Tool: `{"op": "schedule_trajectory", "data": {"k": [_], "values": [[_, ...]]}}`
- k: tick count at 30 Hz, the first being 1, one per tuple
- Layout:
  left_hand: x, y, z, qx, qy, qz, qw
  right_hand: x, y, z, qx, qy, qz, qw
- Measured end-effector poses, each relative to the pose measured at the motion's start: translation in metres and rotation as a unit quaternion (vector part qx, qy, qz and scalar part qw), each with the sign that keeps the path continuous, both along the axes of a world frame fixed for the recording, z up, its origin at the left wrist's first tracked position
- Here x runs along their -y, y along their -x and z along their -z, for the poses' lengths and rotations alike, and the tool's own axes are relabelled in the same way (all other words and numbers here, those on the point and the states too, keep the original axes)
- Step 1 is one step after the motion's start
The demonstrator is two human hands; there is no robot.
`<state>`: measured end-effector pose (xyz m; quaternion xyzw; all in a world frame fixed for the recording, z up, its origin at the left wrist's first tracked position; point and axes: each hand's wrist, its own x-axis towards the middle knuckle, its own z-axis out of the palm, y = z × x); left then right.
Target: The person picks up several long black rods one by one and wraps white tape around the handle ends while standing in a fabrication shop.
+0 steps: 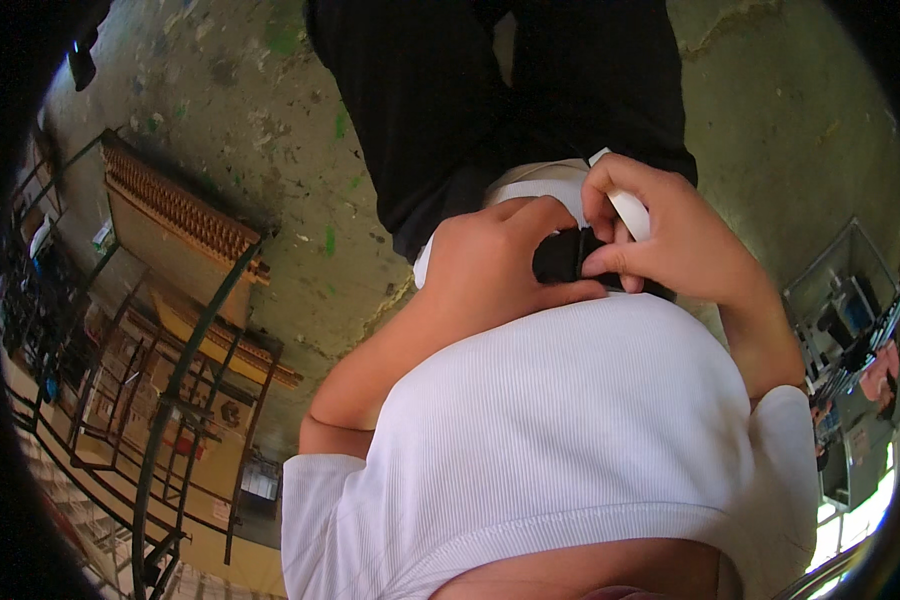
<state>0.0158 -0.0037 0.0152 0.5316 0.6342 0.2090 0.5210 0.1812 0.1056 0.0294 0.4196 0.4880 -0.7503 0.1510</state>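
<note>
A small black object (558, 257), perhaps a pouch or buckle, sits at my waist between both hands; its exact kind is hidden. My left hand (490, 252) curves around its left side, with thumb and fingers closed on it. From the other side, my right hand (660, 225) presses its thumb against the object's edge, the fingers curled. A flat white strip (630, 214) shows at the right hand's curled fingers; I cannot tell whether it is gripped. Pale material (540, 183) lies beyond the hands, over my black trousers (530, 110).
On the left stand black metal racks (175, 385) and a stack of brown ridged panels (180, 205). At the right, a grey metal frame (855, 270) holds dark equipment. The concrete floor (270, 130) is stained and speckled with paint.
</note>
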Motion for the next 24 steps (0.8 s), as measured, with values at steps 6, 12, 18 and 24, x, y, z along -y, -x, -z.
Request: {"op": "schedule_trajectory", "data": {"k": [6, 12, 18, 24], "values": [[-0.005, 0.006, 0.003, 0.063, -0.022, 0.008, 0.998, -0.004, -0.009, 0.001, -0.064, 0.064, 0.117, 0.989], [-0.003, 0.006, 0.014, 0.104, -0.001, 0.068, 0.992, 0.016, -0.024, 0.014, -0.159, 0.093, 0.192, 0.964], [-0.001, 0.004, 0.021, 0.118, 0.01, 0.064, 0.991, 0.032, -0.031, 0.027, -0.188, 0.1, 0.251, 0.944], [-0.004, -0.001, 0.009, -0.029, -0.004, 0.071, 0.997, 0.013, -0.014, 0.0, -0.043, -0.112, 0.06, 0.991]]}}
